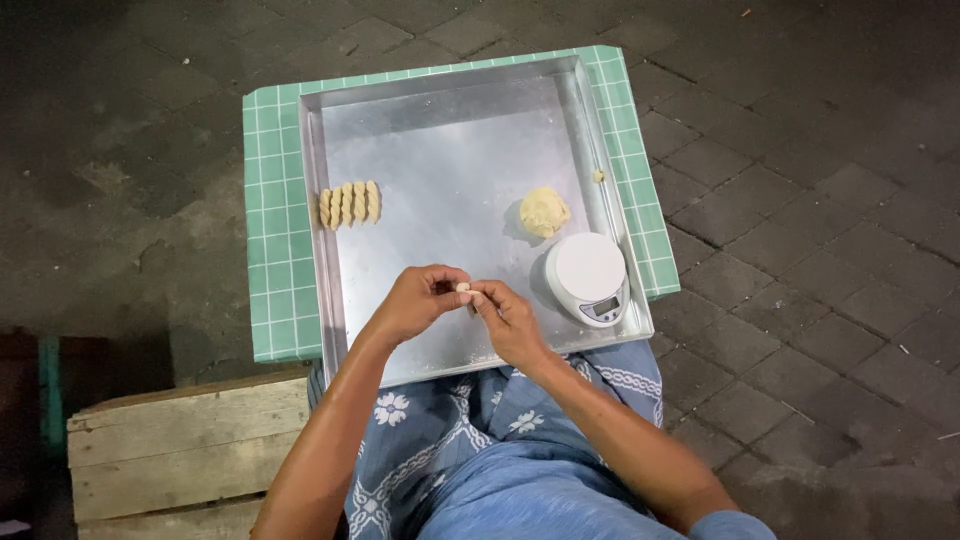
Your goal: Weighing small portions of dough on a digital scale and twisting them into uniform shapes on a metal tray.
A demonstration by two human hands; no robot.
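Observation:
Over the near part of a large metal tray (pixel 450 130), my left hand (pixel 415 303) and my right hand (pixel 505 318) meet and pinch a small piece of pale dough (pixel 463 288) between their fingertips. A larger lump of dough (pixel 544 211) lies on the tray at the right. Several shaped ridged dough pieces (pixel 349 204) stand in a short row at the tray's left side. A tiny dough crumb (pixel 598 175) sits by the right rim.
A small round white kitchen scale (pixel 587 276) sits in the tray's near right corner. The tray rests on a green checked cloth (pixel 268 220) over a low table. A wooden crate (pixel 185 455) stands at lower left. Dark paving stones (pixel 800 200) surround everything.

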